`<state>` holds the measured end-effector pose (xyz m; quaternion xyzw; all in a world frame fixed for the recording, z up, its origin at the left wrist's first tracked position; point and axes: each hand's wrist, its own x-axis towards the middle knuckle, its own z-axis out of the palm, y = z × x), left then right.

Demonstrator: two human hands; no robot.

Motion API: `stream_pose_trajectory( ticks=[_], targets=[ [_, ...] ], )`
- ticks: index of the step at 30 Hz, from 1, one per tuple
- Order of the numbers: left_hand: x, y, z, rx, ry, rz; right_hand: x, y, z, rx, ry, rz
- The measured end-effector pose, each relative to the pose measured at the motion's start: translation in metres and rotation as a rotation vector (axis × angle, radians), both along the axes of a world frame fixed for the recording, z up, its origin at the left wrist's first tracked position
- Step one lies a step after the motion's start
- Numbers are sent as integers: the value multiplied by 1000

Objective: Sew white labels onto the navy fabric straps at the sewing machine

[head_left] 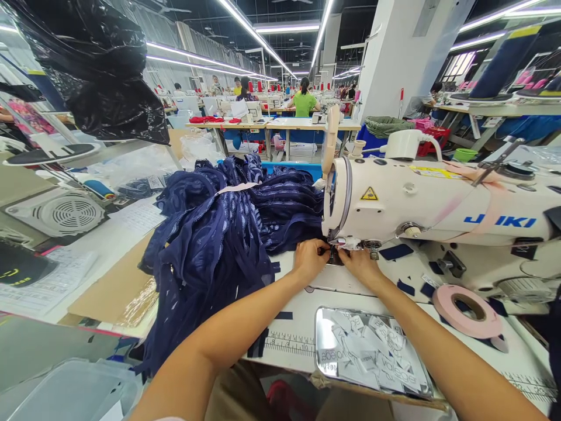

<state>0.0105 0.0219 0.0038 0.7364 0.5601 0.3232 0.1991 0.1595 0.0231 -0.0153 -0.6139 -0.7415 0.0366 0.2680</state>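
Note:
A white Juki sewing machine (438, 204) stands on the white table (298, 327). My left hand (310, 260) and my right hand (359, 264) meet under its needle, fingers pinched together on a small dark piece of fabric (332, 252). A big heap of navy blue patterned fabric (223, 234) lies just left of my left hand and hangs over the table's front edge.
A metal tray (326, 327) of white labels sits near the front edge. A pink tape roll (467, 310) lies at the right. Cardboard (109, 286) and papers lie at the left, a black plastic bag (100, 64) hangs above. Other people work at tables far behind.

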Motion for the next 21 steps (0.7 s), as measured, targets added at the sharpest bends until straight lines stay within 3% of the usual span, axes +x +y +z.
stream_pose_trajectory(
  ticks=[3, 7, 9, 12, 16, 18, 21],
  targets=[
    [-6, -7, 1, 136, 133, -116, 8, -13, 18, -73, -28, 59],
    [-8, -18, 0, 257, 350, -298, 14, -29, 42, -489, 126, 497],
    [-7, -20, -2, 236, 402, -304, 14, -30, 47, -568, 213, 549],
    [-8, -12, -2, 165, 380, -205, 13, -24, 43, -502, 301, 445],
    [-9, 8, 2, 104, 243, -103, 16, -11, 25, -425, 517, 164],
    [-7, 15, 5, 89, 8, -41, 19, -6, 16, -374, 579, 85],
    [-7, 17, 7, -50, -538, 8, 23, -1, 5, -282, 556, 58]
  ],
)
